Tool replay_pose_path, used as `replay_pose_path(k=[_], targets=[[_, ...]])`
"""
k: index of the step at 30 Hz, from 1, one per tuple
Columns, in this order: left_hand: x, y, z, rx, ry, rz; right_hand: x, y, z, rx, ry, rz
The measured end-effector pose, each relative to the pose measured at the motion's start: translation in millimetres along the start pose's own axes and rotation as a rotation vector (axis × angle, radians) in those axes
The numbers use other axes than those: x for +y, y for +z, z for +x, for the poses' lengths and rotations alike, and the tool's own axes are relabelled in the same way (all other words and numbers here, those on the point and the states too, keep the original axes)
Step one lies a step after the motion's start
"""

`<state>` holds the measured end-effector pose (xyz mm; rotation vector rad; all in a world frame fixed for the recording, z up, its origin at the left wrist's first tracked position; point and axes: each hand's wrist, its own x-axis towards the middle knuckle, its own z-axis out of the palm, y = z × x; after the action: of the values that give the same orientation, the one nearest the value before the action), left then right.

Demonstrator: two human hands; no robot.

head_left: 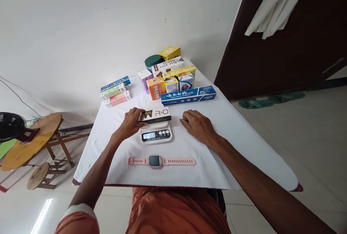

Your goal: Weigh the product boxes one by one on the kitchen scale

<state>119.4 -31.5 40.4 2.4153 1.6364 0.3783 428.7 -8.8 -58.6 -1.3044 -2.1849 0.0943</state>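
Note:
A black and white "R&O" box (159, 114) lies on a small white digital scale (156, 134) whose lit display shows digits. My left hand (132, 121) grips the box's left end with curled fingers. Just right of the scale, my right hand (197, 124) rests on the white tablecloth (244, 133), knuckles bent, holding nothing that I can see. A pink smartwatch (162, 161) lies flat in front of the scale, strap stretched out.
Behind the scale lies a long blue toothpaste box (188, 95), and behind that a cluster of several small boxes (168, 75). Three more boxes (116, 92) sit at the back left. Round wooden stools (32, 140) stand on the floor to the left.

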Motion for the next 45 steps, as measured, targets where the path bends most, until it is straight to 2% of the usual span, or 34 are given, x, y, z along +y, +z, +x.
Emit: replay_pose_path(k=[3,7,10,12,17,19,22,26,28,30,34,37,40,43,45], targets=[[-4.4,-9.9,-3.5,0.027,0.005,-0.058,-0.5,-0.8,-0.3,-0.017,0.007,0.008],[-6.8,-33.7,-6.5,0.191,0.048,-0.146,-1.6,-0.9,0.0,-0.021,0.019,0.002],[-3.0,-41.1,-5.8,0.267,0.061,-0.133,-1.4,-0.3,-0.1,-0.009,0.017,0.004],[1.3,-34.6,-3.8,0.239,0.081,-0.11,-0.7,0.4,-0.6,0.0,0.005,0.01],[11.5,-0.7,3.5,0.051,0.061,0.038,2.3,3.1,-2.2,0.051,-0.036,0.023],[10.0,5.9,4.2,0.004,0.045,0.065,3.5,4.2,-2.5,0.071,-0.05,0.026],[-7.1,-0.4,1.7,0.032,0.02,0.05,4.6,5.8,-2.7,0.087,-0.062,0.019],[-58.9,-30.0,8.2,0.179,-0.093,0.085,5.9,8.1,-2.7,0.084,-0.057,0.017],[-89.3,-45.1,22.2,0.243,-0.215,0.156,6.6,9.3,-2.6,0.087,-0.053,0.021],[-116.5,-56.2,41.5,0.25,-0.35,0.225,7.1,10.3,-2.6,0.098,-0.053,0.018],[-151.1,-63.6,77.3,0.262,-0.496,0.295,6.9,9.9,-2.5,0.114,-0.063,0.011],[-162.0,-59.9,88.3,0.304,-0.525,0.303,6.6,8.2,-2.5,0.106,-0.063,0.011],[-164.4,-53.2,88.2,0.325,-0.525,0.32,6.6,7.3,-2.4,0.098,-0.052,0.004],[-155.0,-47.1,87.9,0.377,-0.48,0.325,6.1,7.1,-1.9,0.087,-0.045,0.013],[-138.7,-44.2,90.6,0.434,-0.411,0.309,5.3,6.7,-1.3,0.08,-0.037,0.018]])
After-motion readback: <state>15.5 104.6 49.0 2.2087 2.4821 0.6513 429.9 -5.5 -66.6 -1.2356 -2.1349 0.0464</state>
